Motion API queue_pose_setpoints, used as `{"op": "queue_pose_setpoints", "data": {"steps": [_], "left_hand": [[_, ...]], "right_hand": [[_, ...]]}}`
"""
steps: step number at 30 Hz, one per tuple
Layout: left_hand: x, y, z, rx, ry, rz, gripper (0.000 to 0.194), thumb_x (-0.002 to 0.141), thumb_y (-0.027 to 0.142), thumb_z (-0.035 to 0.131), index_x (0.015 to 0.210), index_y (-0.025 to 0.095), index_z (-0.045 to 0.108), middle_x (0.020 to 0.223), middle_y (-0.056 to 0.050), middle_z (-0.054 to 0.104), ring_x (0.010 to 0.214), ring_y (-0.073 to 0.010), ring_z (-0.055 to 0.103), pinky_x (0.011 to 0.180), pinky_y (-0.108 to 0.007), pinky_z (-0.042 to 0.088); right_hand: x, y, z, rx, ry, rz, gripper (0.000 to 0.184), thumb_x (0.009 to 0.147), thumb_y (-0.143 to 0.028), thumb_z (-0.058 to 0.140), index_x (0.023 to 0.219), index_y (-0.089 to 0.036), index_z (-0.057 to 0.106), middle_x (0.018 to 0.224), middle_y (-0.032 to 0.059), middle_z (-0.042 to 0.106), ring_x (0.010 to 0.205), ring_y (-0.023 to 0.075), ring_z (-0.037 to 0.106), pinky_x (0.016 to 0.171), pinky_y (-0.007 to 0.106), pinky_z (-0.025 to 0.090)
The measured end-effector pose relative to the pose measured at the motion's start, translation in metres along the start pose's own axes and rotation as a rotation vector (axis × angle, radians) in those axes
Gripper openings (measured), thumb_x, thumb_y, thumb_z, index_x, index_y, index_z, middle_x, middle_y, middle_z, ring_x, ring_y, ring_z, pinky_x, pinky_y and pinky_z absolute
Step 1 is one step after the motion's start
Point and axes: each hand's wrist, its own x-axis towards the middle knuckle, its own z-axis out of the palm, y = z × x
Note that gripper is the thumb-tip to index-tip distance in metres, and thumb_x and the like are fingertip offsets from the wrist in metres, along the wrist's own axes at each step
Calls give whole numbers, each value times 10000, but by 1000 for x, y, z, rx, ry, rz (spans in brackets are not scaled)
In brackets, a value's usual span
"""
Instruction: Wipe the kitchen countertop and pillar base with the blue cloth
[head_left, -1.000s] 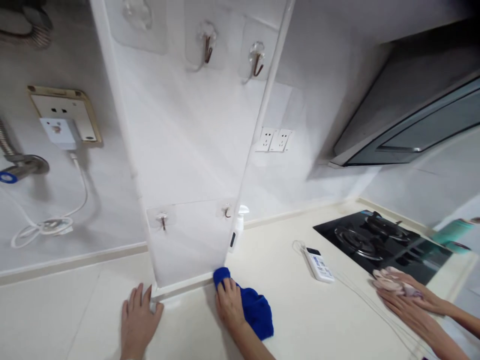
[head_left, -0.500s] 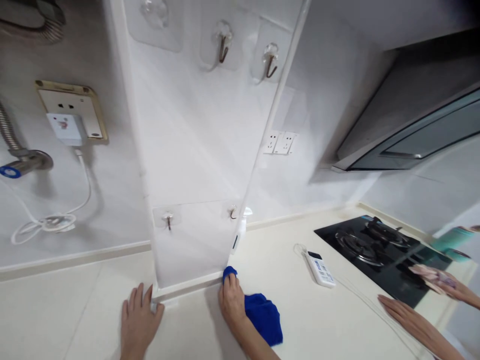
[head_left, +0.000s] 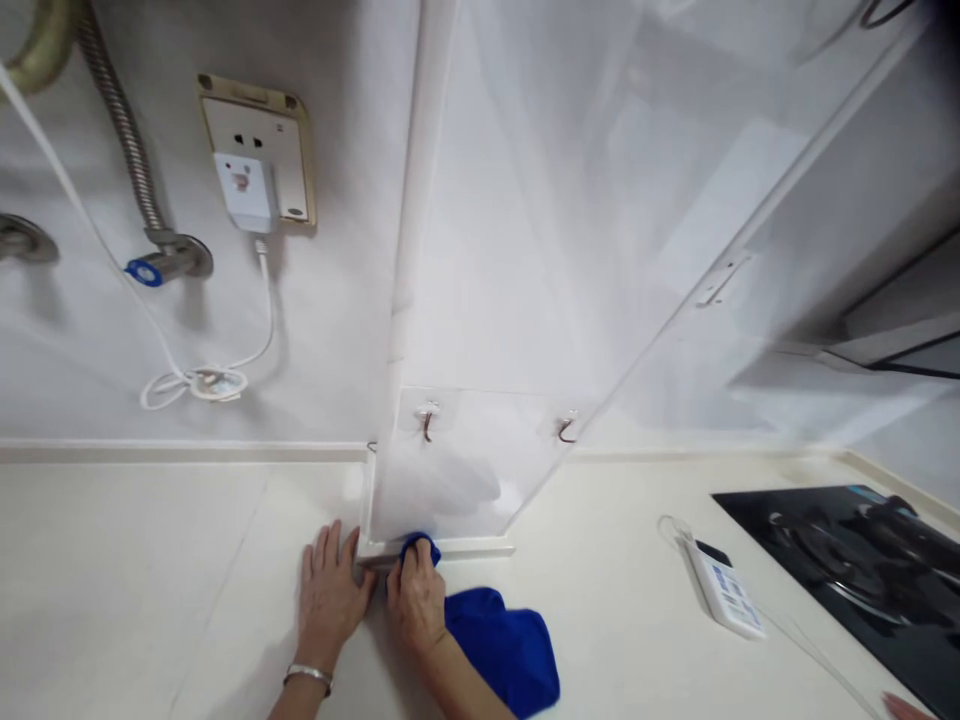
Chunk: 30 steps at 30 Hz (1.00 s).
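A blue cloth [head_left: 504, 645] is bunched under the fingers of my right hand [head_left: 418, 600]. Part of it is pressed against the ledge [head_left: 480, 547] at the foot of the white tiled column, and the rest trails over the countertop beside my wrist. Left of the column's corner, my left hand [head_left: 330, 595] lies flat on the counter with its fingers spread and its thumb near the ledge. It holds nothing, and a silver bracelet [head_left: 308, 678] circles that wrist.
White column [head_left: 517, 250] with small hooks rises ahead. Wall socket with white plug [head_left: 247, 190] and blue-capped valve [head_left: 169, 262] are at left. To the right are a white corded device [head_left: 724, 588], a black gas stove [head_left: 847, 570] and another person's fingertips [head_left: 902, 706].
My right hand has slid the cloth leftward along the ledge, closer to my left hand. The view has turned, and the other person's hands have mostly left the frame on the right.
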Motion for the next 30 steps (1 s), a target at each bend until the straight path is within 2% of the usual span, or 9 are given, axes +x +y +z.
{"op": "queue_pose_setpoints", "data": {"steps": [3, 7, 11, 16, 20, 24, 27, 30], "left_hand": [[0, -1, 3, -12, 8, -12, 558, 838, 345, 491, 1344, 125, 578, 1535, -193, 435, 1446, -356, 331, 1186, -552, 237], [1, -4, 8, -10, 13, -9, 560, 847, 367, 483, 1343, 127, 578, 1528, -195, 442, 1441, -355, 336, 1187, -552, 237], [1, -9, 9, 19, 9, 12, 540, 851, 356, 468, 1342, 163, 582, 1523, -164, 460, 1435, -339, 350, 1181, -536, 260], [4, -12, 8, 51, 16, 24, 563, 855, 382, 420, 1332, 130, 582, 1514, -184, 461, 1438, -343, 343, 1173, -546, 267], [6, -7, 7, 61, 34, 20, 585, 847, 406, 398, 1309, 103, 590, 1519, -186, 452, 1437, -332, 340, 1179, -538, 258], [7, -3, 2, 83, 37, 9, 586, 849, 387, 366, 1303, 89, 588, 1514, -185, 458, 1430, -320, 351, 1183, -523, 259], [8, -2, -2, 89, 38, 12, 590, 859, 385, 339, 1313, 92, 575, 1515, -176, 455, 1430, -313, 347, 1186, -523, 254], [9, -1, -5, 82, 27, 12, 610, 858, 408, 326, 1327, 96, 560, 1527, -170, 434, 1440, -309, 330, 1181, -515, 264]], "right_hand": [[-2, 5, -3, -6, 43, 17, 327, 876, -134, 384, 1085, -144, 635, 1046, 174, 641, 732, 211, 599, 563, 339, 517], [-9, -2, -1, -38, 101, -98, 325, 906, -146, 391, 1124, -153, 633, 1096, 163, 654, 828, 202, 617, 656, 323, 541], [-8, -20, 6, -64, 13, -170, 266, 896, -132, 474, 1091, -206, 639, 1016, 93, 678, 800, 196, 612, 697, 330, 514], [3, -18, -4, -115, -80, -185, 297, 894, -215, 559, 1187, -249, 594, 1165, 48, 679, 858, 211, 605, 683, 346, 501], [5, 0, -27, -110, -135, -162, 306, 880, -217, 573, 1177, -288, 586, 1165, -2, 688, 852, 200, 590, 631, 314, 478], [0, 26, -49, -113, -157, -123, 351, 827, -182, 584, 1168, -263, 597, 1184, 10, 692, 883, 209, 590, 655, 311, 488], [-11, 56, -63, -99, -110, -44, 469, 795, -151, 551, 1253, -252, 580, 1278, 24, 659, 961, 218, 592, 741, 322, 517], [-25, 95, -78, -108, -6, 133, 536, 805, -134, 493, 1334, -198, 547, 1353, 78, 611, 1030, 225, 588, 839, 336, 524]]}}
